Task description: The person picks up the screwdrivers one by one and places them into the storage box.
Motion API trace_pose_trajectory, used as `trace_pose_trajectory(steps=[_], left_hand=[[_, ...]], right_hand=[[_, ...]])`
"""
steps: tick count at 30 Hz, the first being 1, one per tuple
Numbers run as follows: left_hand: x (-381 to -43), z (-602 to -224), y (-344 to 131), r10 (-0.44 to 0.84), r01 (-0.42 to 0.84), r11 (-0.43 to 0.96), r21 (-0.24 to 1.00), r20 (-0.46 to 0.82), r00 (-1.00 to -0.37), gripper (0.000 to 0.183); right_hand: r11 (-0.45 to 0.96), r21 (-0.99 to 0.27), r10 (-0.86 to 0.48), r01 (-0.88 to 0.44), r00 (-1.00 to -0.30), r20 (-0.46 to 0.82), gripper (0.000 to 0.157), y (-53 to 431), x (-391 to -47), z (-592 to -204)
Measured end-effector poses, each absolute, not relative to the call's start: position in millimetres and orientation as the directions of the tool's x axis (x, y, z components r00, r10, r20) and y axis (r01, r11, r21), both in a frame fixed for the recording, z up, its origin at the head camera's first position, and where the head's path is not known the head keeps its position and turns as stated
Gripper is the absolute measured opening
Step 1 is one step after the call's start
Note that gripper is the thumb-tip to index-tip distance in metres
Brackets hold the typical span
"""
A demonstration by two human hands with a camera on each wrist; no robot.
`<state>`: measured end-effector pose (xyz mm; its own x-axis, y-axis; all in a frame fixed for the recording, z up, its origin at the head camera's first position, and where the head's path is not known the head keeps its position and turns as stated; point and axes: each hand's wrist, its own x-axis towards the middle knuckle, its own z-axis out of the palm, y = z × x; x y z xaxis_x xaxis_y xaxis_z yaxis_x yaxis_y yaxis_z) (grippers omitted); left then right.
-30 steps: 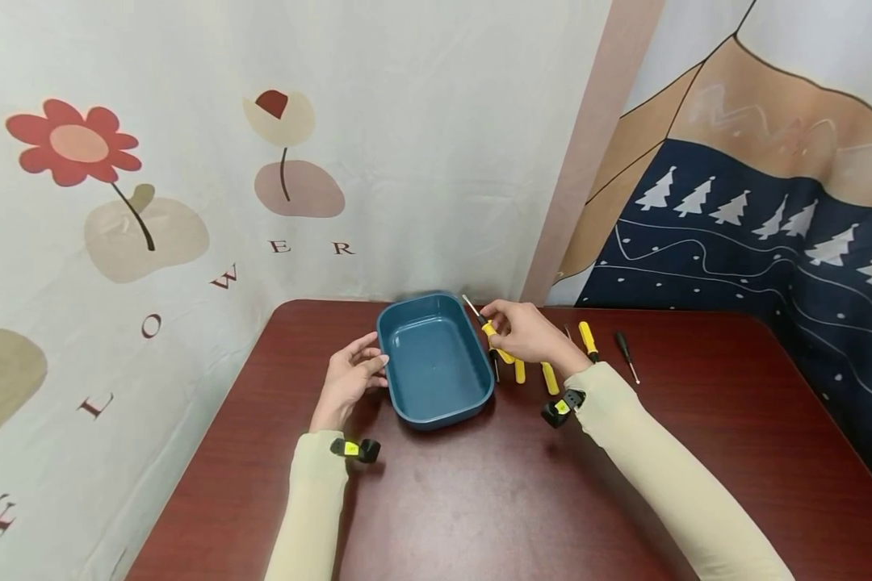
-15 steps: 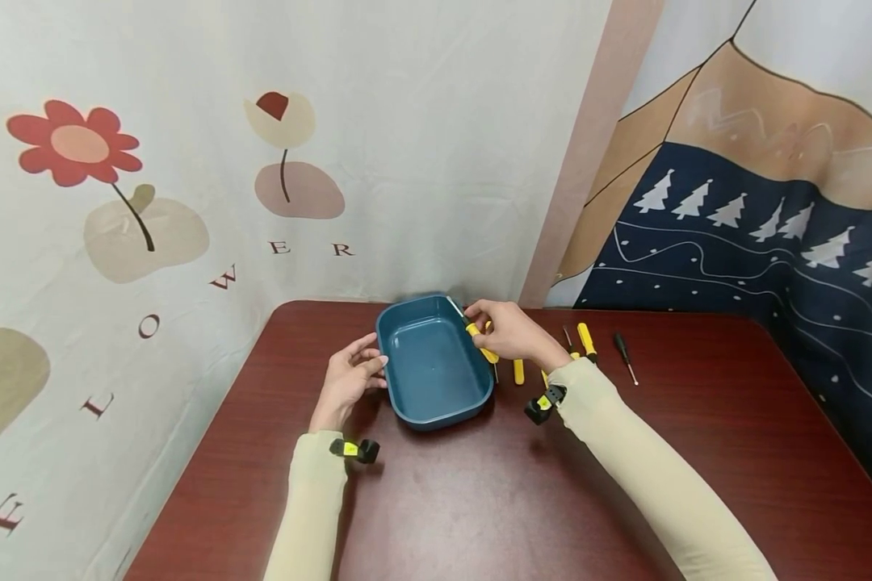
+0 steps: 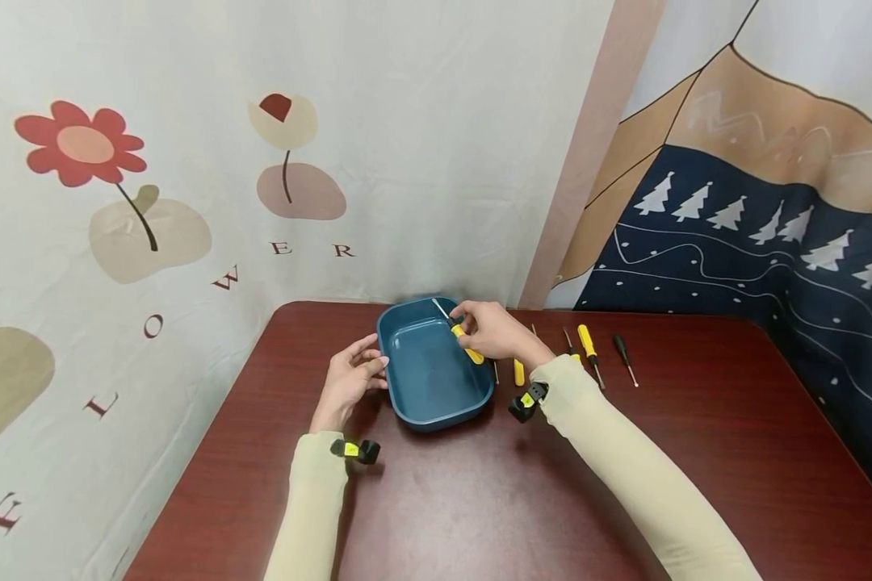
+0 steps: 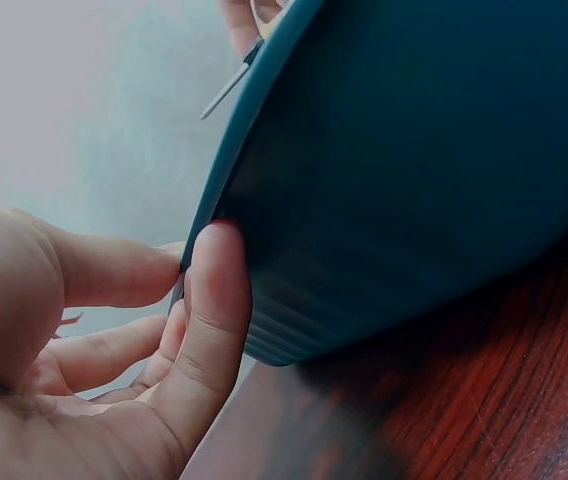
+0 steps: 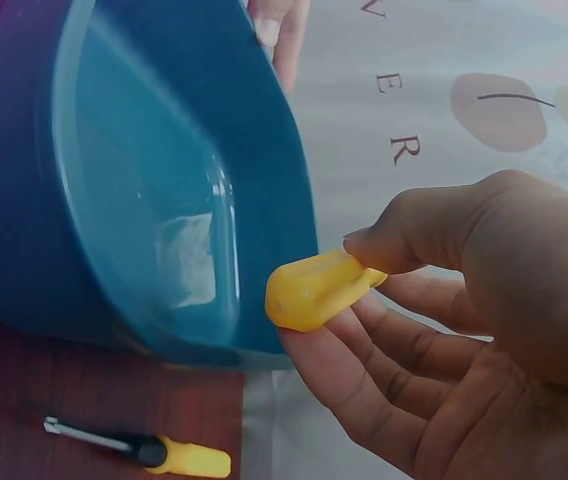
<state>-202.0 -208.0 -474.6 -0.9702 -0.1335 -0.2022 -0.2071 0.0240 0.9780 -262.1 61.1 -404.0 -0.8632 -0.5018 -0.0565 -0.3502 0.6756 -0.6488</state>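
A deep blue plastic tray stands on the table, its inside bare in the head view. At its left side my left hand pinches the rim between thumb and fingers, as the left wrist view shows. My right hand holds a yellow-handled screwdriver above the tray's right part. Its metal tip points up and away to the left. In the right wrist view thumb and fingers grip the yellow handle; the shaft is hidden there.
Right of the tray lie several screwdrivers: a yellow one, another yellow one and a black one. My right forearm partly covers this group. A printed curtain hangs behind the red-brown table.
My right hand has carried the screwdriver leftward, from beside the tray's right edge to over its inside. My left hand and the tray have stayed in place.
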Motion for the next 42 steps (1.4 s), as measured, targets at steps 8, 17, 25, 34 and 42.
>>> trace_pose_trajectory(steps=[8, 17, 25, 34, 42], left_hand=[[-202, -474, -209, -0.137, -0.207, 0.023, 0.978, -0.202, -0.970, 0.056], [-201, -473, -208, -0.138, -0.206, 0.038, 0.978, -0.199, -0.970, 0.055], [-201, -473, -207, -0.137, -0.206, 0.033, 0.978, -0.200, -0.970, 0.056], [-203, -473, -208, -0.140, -0.217, 0.028, 0.976, -0.211, -0.967, 0.056], [-204, -473, -208, -0.136, -0.223, 0.028, 0.974, -0.217, -0.967, 0.055]], right_hand=[[0.690, -0.643, -0.499, -0.333, -0.862, -0.090, 0.043, 45, -264, -406], [0.687, -0.635, -0.528, -0.353, -0.843, -0.103, 0.043, 30, -266, -411], [0.688, -0.629, -0.544, -0.361, -0.831, -0.117, 0.042, 16, -266, -417], [0.693, -0.612, -0.572, -0.380, -0.807, -0.146, 0.043, 2, -269, -423], [0.717, -0.603, -0.562, -0.350, -0.802, -0.204, 0.045, -11, -271, -429]])
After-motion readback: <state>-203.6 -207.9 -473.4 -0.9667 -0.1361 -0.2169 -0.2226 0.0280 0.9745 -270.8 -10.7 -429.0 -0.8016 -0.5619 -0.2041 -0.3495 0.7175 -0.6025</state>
